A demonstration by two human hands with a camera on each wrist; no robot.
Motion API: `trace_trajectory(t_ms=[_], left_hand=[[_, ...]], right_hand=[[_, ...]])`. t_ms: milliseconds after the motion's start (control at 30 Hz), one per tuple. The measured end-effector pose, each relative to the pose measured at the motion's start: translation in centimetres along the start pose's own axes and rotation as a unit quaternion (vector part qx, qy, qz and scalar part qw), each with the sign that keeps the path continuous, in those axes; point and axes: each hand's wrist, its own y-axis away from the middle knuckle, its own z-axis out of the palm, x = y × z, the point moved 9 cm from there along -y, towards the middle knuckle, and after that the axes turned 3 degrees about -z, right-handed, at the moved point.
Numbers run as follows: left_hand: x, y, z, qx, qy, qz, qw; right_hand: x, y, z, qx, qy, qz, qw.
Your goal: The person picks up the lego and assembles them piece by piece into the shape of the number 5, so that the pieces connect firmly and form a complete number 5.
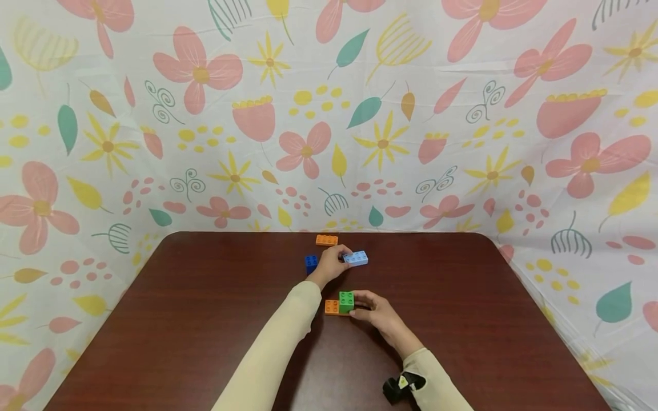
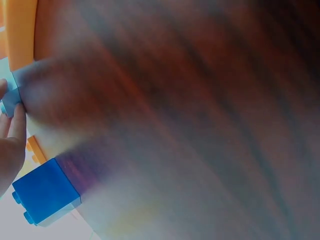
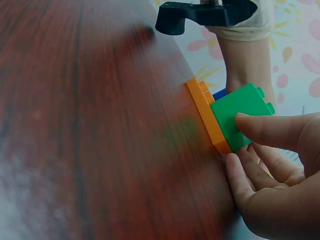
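My left hand reaches over the far part of the table and pinches a light blue brick at its left end. In the left wrist view, fingers and thumb lie on either side of the light blue brick. Nearer to me, my right hand grips a green brick from the right. In the right wrist view, the green brick sits on the right part of a flat orange brick, with the thumb against its side. The orange brick's left studs show from above.
A dark blue brick stands just left of my left hand. Another orange brick lies by the far edge of the brown table. Behind the table hangs a flowered cloth. A black device is at my right wrist.
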Motion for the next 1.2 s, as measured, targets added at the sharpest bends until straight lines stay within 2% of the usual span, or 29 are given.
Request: trace_trajectory(t_ms=[300, 567, 733, 1200], left_hand=[[0.5, 0.5, 0.1, -0.005, -0.009, 0.008, 0.9999], [1.1, 0.4, 0.1, -0.012, -0.035, 0.032, 0.9988], [1.4, 0.6, 0.0, -0.017, -0.039, 0.037, 0.9984], [2.2, 1.5, -1.2, -0.021, -0.038, 0.056, 0.9975]], right_hand=[[0.4, 0.1, -0.1, 0.007, 0.003, 0.007, 0.9999], [0.5, -0.1, -0.2, 0.004, 0.002, 0.007, 1.0000], [0.6, -0.2, -0.3, 0.007, 0.001, 0.009, 0.9999], [0.4, -0.2, -0.1, 0.004, -0.007, 0.018, 0.9998]])
